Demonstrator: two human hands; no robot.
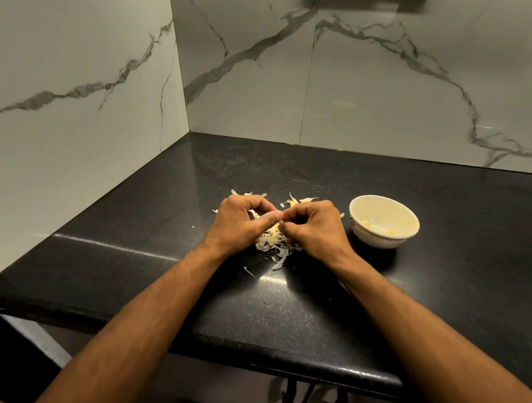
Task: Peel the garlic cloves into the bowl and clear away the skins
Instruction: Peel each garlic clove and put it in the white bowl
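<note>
A small garlic clove (280, 225) is pinched between the curled fingers of the left hand (238, 223) and right hand (314, 228) above a heap of skins (272, 247) on the black counter (314, 305), with the white bowl (384, 221), holding peeled cloves, just to the right.

No text, label, brand, number or sign can be read anywhere in this view. The bowl (383, 221) carries a faint dark pattern low on its outer wall, too small and blurred to tell whether it holds any lettering. The desk (282, 312) and the marble wall (377, 83) show only speckle and grey veining, no writing.
</note>
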